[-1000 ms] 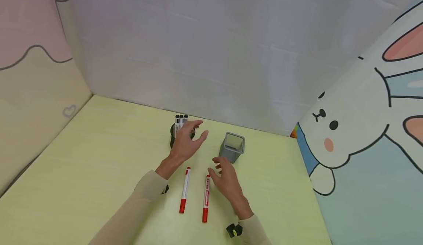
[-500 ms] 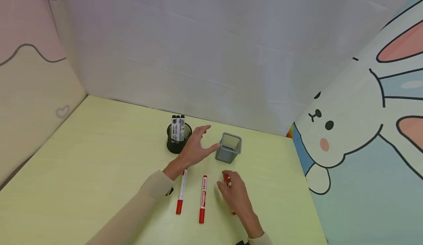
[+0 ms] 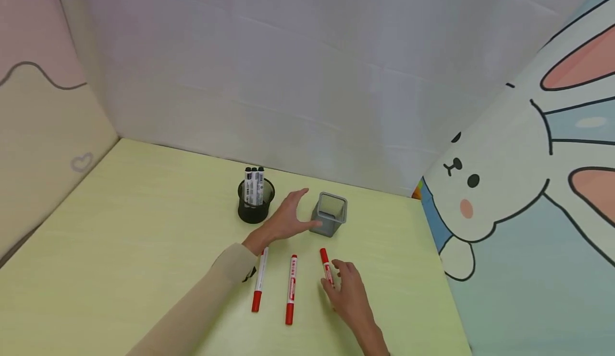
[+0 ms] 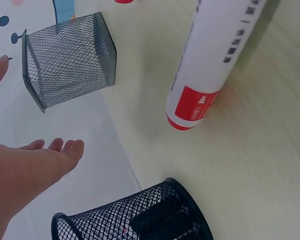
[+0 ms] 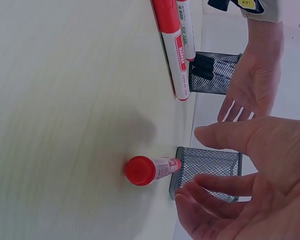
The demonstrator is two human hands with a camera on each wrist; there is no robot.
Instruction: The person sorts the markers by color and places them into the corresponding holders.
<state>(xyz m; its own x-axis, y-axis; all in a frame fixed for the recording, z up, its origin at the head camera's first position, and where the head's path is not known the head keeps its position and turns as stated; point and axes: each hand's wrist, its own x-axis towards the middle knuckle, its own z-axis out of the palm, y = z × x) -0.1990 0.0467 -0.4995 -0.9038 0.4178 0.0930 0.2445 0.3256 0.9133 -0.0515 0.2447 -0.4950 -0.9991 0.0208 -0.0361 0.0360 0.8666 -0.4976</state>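
My left hand [image 3: 284, 221] reaches out with thumb and fingers spread, the thumb at the near left side of the grey square mesh holder [image 3: 331, 214]; it grips nothing. Beside a red-capped marker [image 3: 325, 260] is my right hand [image 3: 349, 297], fingers loosely bent and apart. In the right wrist view that marker [image 5: 162, 167] lies in front of the fingers, and a gap shows between them. Two more red-and-white markers, one in the middle [image 3: 291, 289] and one at the left [image 3: 260, 280], lie on the table; the left sleeve partly covers the latter's far end.
A black round mesh holder [image 3: 253, 214] at the back holds several black-capped markers [image 3: 253, 187]. The pale yellow table [image 3: 144, 228] meets a white cloth wall [image 3: 264, 78] behind and a rabbit-printed panel [image 3: 509, 185] on the right.
My left hand has moved right, from in front of the black holder toward the grey one. My right hand has drawn back nearer, and a red-capped marker now shows beside it, uncovered.
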